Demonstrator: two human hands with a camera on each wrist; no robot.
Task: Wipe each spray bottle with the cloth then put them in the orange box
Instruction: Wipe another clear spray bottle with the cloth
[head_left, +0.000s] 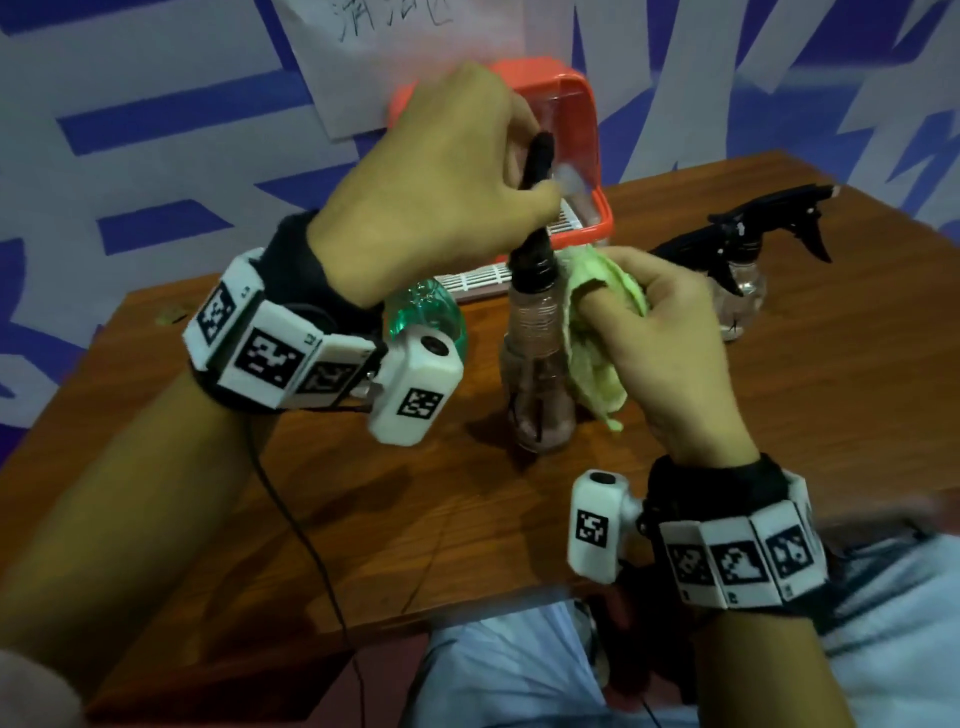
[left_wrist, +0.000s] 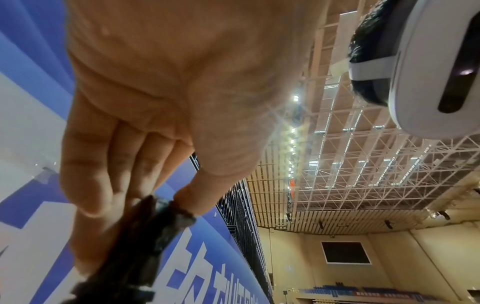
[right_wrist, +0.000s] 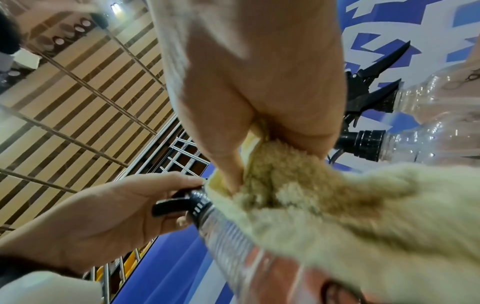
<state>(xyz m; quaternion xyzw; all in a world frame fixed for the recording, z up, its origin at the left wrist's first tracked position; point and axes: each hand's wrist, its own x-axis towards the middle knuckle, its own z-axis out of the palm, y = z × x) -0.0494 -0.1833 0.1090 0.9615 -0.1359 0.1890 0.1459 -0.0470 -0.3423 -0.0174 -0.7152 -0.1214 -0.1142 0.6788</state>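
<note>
Head view: clear spray bottle (head_left: 537, 364) upright on wooden table (head_left: 779, 415), in front of orange box (head_left: 576, 104); left hand (head_left: 436, 176) gripping its black trigger head (head_left: 537, 161); right hand (head_left: 670, 332) pressing green cloth (head_left: 602, 332) against its side.
Left wrist view: fingers (left_wrist: 88, 174) and thumb pinching the head.
Right wrist view: fingers (right_wrist: 223, 156) clutching cloth against the bottle.

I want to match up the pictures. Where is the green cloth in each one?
Head: the cloth is at centre, in the right hand, against the bottle.
Left wrist: not in view.
Right wrist: the cloth fills the lower right.
Shared landmark: the bottle's black spray top, held by the left hand.
</note>
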